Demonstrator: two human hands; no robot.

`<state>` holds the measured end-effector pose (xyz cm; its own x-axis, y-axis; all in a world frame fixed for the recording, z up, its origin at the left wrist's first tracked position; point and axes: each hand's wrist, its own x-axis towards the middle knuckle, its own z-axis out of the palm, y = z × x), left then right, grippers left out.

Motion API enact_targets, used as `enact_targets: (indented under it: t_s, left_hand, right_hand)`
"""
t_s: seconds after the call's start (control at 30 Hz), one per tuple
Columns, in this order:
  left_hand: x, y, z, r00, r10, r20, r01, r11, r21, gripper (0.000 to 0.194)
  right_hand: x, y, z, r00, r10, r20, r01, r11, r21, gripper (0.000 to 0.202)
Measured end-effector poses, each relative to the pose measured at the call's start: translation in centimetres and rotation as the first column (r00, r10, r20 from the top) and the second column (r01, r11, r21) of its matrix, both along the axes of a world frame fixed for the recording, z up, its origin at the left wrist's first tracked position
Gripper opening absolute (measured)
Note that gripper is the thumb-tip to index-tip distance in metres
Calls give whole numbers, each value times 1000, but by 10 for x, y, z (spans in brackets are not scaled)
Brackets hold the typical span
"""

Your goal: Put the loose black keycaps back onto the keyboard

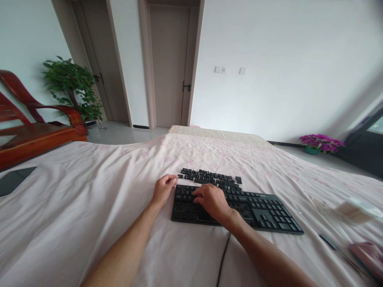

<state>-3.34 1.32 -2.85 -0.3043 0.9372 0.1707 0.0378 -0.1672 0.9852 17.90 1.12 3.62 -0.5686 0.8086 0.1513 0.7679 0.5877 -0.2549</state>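
Observation:
A black keyboard [260,215] lies on the bedsheet, with bare sockets where keycaps are off its lower left and middle part. Above it, loose black keycaps [206,175] lie in rough rows. My left hand [164,187] rests beside the keyboard's upper left corner, thumb and fingers pinched together close to the leftmost loose keycap; whatever is between them is too small to make out. Over the left half of the keyboard is my right hand [213,201], its fingers drawn together at the keys. Its palm side is hidden, so I cannot see what the fingertips hold.
A black cable [224,259] runs from the keyboard toward me. On the right lie a clear box of cotton swabs [357,211], a dark slim tool [328,241] and a pinkish item [366,255]. A dark flat object [16,181] lies far left, near a wooden chair [38,127].

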Motion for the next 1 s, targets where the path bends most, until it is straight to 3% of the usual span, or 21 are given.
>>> enact_targets:
  t_s: [0.7, 1.0]
  left_hand:
    - [1, -2, 5, 1000, 2, 15, -1, 1000, -13, 30]
    - [1, 0, 2, 1000, 5, 3, -5, 1000, -5, 30]
  right_hand:
    - [-5, -14, 3, 989, 22, 144, -36, 995, 93, 16]
    - [-14, -23, 14, 962, 14, 274, -43, 994, 99, 21]
